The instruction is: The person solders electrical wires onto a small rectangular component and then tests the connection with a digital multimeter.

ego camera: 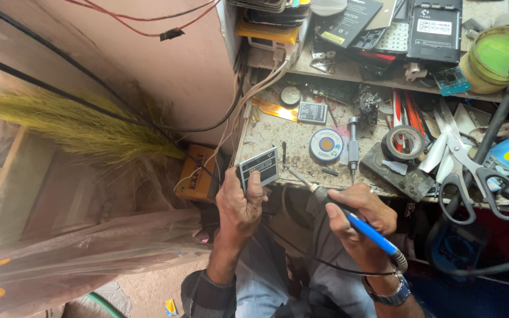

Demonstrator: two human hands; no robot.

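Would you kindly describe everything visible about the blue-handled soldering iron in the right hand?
The soldering iron has a bright blue plastic-looking handle, a dark collar and a thin metal shaft whose tip points up-left toward the workbench edge. The right hand wraps it in a pen-like grip. At its rear, a ribbed strain relief leads into a dark cord running past the wrist. The tip seems free of the small black module in the left hand.

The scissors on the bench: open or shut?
Open. The scissors lie flat on the bench, blades spread apart and handle loops separated.
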